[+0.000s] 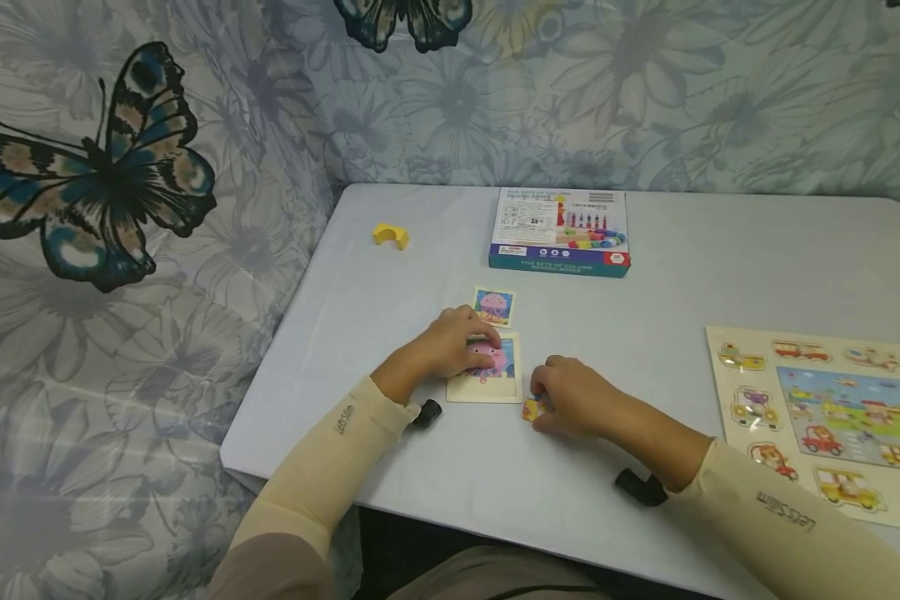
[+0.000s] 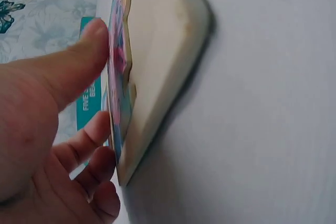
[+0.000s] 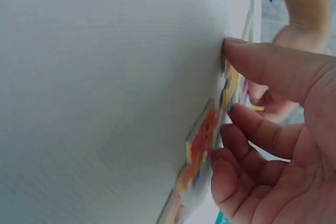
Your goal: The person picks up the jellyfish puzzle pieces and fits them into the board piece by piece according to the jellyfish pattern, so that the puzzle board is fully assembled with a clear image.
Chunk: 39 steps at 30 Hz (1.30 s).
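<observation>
My left hand [image 1: 461, 343] rests on a small wooden puzzle board [image 1: 487, 392], which has a pink octopus picture partly filling it. In the left wrist view the thumb presses on raised picture pieces [image 2: 126, 40], while the other fingertips rest near the edge. Just beyond the board lies a square picture card [image 1: 494, 307] with a similar octopus. To the right of the board, my right hand [image 1: 576, 398] pinches a yellow-orange puzzle piece [image 3: 231, 85] between thumb and index finger, low over the table. Another orange-red piece [image 3: 199, 145] lies under its curled fingers.
A flat teal-and-purple box [image 1: 562, 233] lies at the back of the white table. A yellow arched block [image 1: 391, 235] sits at the back left. On the right is a large puzzle board [image 1: 735, 442] with vehicle pictures. The near table edge runs close to both forearms.
</observation>
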{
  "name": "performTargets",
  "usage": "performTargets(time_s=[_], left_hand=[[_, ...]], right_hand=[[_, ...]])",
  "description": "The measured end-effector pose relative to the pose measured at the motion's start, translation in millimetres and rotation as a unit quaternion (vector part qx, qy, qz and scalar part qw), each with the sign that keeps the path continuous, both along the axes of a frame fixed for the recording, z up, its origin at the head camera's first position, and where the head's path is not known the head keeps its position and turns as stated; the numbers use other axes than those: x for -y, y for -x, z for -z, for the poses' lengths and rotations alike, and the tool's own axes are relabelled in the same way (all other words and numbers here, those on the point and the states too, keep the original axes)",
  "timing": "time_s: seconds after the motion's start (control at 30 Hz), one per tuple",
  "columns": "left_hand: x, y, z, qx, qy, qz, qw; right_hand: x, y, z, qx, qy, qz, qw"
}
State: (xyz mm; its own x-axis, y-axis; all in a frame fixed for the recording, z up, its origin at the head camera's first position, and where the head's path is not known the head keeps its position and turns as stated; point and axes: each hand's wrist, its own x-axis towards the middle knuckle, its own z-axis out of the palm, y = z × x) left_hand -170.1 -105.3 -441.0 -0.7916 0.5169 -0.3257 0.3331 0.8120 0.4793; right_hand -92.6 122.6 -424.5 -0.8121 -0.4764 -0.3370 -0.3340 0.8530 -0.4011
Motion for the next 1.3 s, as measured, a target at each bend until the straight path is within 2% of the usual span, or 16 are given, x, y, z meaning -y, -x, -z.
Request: performTargets(time_s=[0.1, 0.17, 0.3, 0.37, 0.43, 0.57, 0.67, 0.77, 0.93, 1.1, 1.2, 1.3], left_hand=[[9.0, 0.7, -1.4, -0.012, 0.003, 0.021, 0.9997], [15.7, 1.3, -1.8, -0.019, 0.001, 0.023, 0.9996], [28.7, 1.7, 1.4, -0.031, 0.015, 0.004, 0.9994], [33.9, 1.4, 3.7, -0.036, 0.023, -0.003, 0.9991], [37.8, 1.1, 5.5, -0.041, 0.025, -0.004, 0.9988], [41.9, 0.5, 6.5, -0.045, 0.007, -0.006, 0.9989], [43.2, -0.2, 6.1, -0.048, 0.003, -0.006, 0.9988], [44.1, -0.5, 5.6, -0.052, 0.007, -0.007, 0.9986], [41.0, 0.4, 4.0, -0.053, 0.007, -0.012, 0.9985], [39.1, 0.7, 3.0, -0.05, 0.009, -0.018, 0.9986], [38.9, 0.5, 2.8, -0.045, 0.016, -0.02, 0.9987], [39.3, 0.2, 3.0, -0.041, 0.022, -0.022, 0.9987]], right_hand=[[2, 1.3, -3.0, 0.009, 0.018, 0.012, 0.9997], [7, 1.9, -6.3, 0.004, 0.036, 0.017, 0.9992], [23, 2.2, -10.4, -0.034, 0.073, 0.003, 0.9967], [34, 3.1, -8.9, -0.066, 0.084, -0.027, 0.9939], [45, 4.7, -5.3, -0.104, 0.093, -0.064, 0.9882], [64, 9.8, 4.3, -0.188, 0.095, -0.144, 0.967], [74, 12.5, 10.4, -0.234, 0.091, -0.174, 0.9521], [80, 13.2, 13.0, -0.256, 0.085, -0.185, 0.9451], [80, 11.8, 13.3, -0.257, 0.069, -0.182, 0.9466], [74, 9.3, 15.9, -0.28, 0.049, -0.204, 0.9367], [68, 4.8, 15.0, -0.271, 0.022, -0.198, 0.9416], [61, 1.1, 13.0, -0.226, -0.003, -0.172, 0.9589]])
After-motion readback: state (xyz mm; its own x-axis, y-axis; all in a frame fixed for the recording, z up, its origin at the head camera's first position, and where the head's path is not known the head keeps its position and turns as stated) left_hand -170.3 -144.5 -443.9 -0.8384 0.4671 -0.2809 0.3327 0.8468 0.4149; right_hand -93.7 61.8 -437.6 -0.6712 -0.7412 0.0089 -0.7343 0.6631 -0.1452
